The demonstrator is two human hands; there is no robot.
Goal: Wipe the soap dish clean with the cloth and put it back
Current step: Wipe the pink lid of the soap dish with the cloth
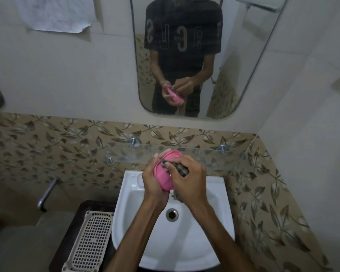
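Note:
My left hand (153, 182) grips a pink oval soap dish (164, 172) from below and the left, holding it tilted above the back of the white basin (214, 228). My right hand (188, 176) grips a dark patterned cloth (182, 169) and presses it against the dish's upper face. An end of the cloth hangs down under my right hand toward the bowl. My fingers hide much of the cloth and the dish's right edge.
A glass shelf (204, 154) on metal pegs runs along the leaf-patterned tiles just behind the hands. A mirror (234, 79) above reflects a person holding the dish. A cream perforated basket (90, 240) lies left of the basin. A metal tap (47, 193) juts from the left wall.

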